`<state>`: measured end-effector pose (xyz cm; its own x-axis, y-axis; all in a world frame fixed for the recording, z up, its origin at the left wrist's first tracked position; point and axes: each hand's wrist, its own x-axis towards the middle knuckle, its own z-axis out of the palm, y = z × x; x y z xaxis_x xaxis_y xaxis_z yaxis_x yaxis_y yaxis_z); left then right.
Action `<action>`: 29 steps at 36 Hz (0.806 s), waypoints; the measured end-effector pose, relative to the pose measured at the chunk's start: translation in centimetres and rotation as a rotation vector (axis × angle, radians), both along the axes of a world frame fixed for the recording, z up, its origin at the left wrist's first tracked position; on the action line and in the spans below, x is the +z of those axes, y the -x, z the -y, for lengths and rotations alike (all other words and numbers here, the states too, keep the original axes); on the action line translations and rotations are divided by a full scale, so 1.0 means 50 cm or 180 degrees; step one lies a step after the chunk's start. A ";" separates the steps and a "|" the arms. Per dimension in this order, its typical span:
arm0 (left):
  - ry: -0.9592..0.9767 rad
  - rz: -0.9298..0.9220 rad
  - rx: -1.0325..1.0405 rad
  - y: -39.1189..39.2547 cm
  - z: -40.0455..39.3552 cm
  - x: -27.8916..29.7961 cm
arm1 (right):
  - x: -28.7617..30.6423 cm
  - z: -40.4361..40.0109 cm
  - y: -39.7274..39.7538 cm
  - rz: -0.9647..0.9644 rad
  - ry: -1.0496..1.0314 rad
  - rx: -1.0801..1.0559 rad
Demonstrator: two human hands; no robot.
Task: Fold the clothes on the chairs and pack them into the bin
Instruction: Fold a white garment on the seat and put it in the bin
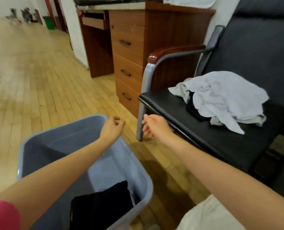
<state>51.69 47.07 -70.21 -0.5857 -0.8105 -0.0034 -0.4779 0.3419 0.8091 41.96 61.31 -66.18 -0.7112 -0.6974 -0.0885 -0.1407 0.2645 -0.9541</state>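
A blue-grey plastic bin (134, 165) stands on the floor in front of me, with a folded black garment (103, 205) lying at its near end. A crumpled pile of white clothes (224, 98), with something dark beneath it, lies on the black seat of a chair (221, 146) to the right. My left hand (112, 127) hovers over the bin's far right corner, fingers loosely curled and holding nothing. My right hand (154, 126) reaches toward the chair's front edge, fingers relaxed and empty, short of the pile.
The chair has a grey metal leg (141, 120) and a red-brown armrest (169, 52). A wooden desk with three drawers (129, 70) stands behind it. Open wooden floor (30, 80) stretches to the left. A pale cloth (209, 214) shows at the bottom right.
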 end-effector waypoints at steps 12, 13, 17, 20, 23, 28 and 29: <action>0.0230 -0.0629 -0.1343 0.405 -0.183 0.155 | 0.166 -0.267 0.377 -0.1358 -0.0321 -0.1820; 0.0150 -0.0618 -0.1351 0.427 -0.190 0.148 | 0.165 -0.282 0.404 -0.1469 -0.0463 -0.1877; -0.0097 -0.0503 -0.1194 0.494 -0.199 0.112 | 0.160 -0.309 0.487 -0.1703 -0.0928 -0.1917; -0.0005 -0.0514 -0.1015 0.528 -0.199 0.089 | 0.156 -0.298 0.530 -0.1716 -0.1067 -0.1895; 0.0314 -0.0526 -0.0900 0.548 -0.203 0.068 | 0.147 -0.261 0.568 -0.1686 -0.0969 -0.1798; 0.0534 -0.0538 -0.0922 0.570 -0.199 0.043 | 0.098 -0.216 0.599 -0.1611 -0.1458 -0.1364; 0.0551 -0.0571 -0.0900 0.571 -0.198 0.042 | 0.089 -0.214 0.604 -0.1623 -0.1452 -0.1327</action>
